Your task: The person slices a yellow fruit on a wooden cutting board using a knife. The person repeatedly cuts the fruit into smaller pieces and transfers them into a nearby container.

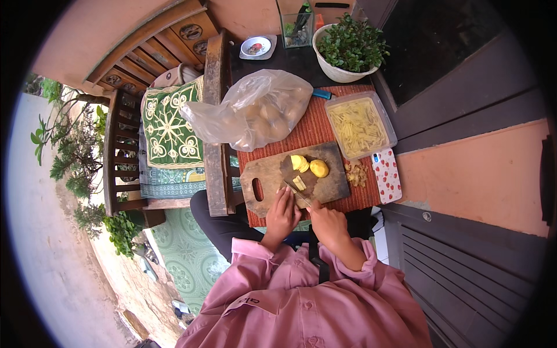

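Note:
My right hand (326, 221) grips a kitchen knife (298, 194), its blade lying across the near part of a worn wooden cutting board (278, 174). Close to the blade's tip, the fingers of my left hand (282, 213) point forward at the board's near edge; whether they hold a piece is hidden. Just beyond the tip lie a few cut potato sticks (299, 183). Overlapping potato slices (300, 163) are farther back, beside a whole peeled potato (319, 168). A clear plastic container (360, 125) of thin potato sticks stands beyond the board at the right.
A plastic bag of potatoes (270, 113) lies behind the board on an orange woven mat (300, 135). Peelings (357, 174) and a strawberry-patterned phone (387, 176) are at the right. Behind stand a potted plant (350, 48) and a small dish (256, 46). A wooden bench's armrest (216, 130) borders the left.

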A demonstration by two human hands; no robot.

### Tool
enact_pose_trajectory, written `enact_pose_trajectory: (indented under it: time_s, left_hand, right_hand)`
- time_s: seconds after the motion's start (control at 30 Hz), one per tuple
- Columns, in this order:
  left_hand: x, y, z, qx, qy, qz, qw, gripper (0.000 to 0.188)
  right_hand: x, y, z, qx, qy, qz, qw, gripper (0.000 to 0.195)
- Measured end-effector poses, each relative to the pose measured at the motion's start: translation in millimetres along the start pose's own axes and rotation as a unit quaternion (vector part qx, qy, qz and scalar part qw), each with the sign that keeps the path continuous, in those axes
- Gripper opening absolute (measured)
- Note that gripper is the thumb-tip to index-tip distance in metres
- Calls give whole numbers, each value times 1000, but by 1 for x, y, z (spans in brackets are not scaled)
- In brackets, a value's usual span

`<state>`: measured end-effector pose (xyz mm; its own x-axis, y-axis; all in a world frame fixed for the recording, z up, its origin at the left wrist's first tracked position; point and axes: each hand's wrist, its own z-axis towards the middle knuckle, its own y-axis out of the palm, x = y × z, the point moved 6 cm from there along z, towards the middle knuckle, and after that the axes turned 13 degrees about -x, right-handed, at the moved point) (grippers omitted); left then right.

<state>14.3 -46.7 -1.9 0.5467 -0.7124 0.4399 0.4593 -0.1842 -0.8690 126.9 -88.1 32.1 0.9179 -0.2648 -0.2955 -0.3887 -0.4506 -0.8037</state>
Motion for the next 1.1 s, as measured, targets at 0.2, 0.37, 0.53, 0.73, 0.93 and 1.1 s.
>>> enact_pose_trajectory:
  time_s: [0.2, 0.37, 0.53, 0.73, 0.93, 1.1]
  left_hand:
    - [0, 0, 1, 7, 0, 1, 1000, 41]
    - [1, -2, 1, 13, 3, 2, 1000, 40]
    - [0, -1, 0, 16, 0, 3, 1000, 39]
    - [0, 1, -1, 23, 0, 6, 1000, 38]
    - [1, -1, -2, 24, 0, 11, 1000, 39]
    - [2, -3, -1, 26, 4, 15, 1000, 40]
  right_hand:
    - [5, 16, 2, 30, -2, 9, 1000, 28]
    - [3, 25, 3, 68, 3, -30, 997, 28]
    - [0, 27, 2, 114, 9, -74, 991, 29]
    - [-4, 20, -3, 121, 9, -68, 990, 27]
    - [-2, 25, -3, 114, 17, -68, 991, 26]
    - [-2, 24, -3, 119, 26, -75, 990, 27]
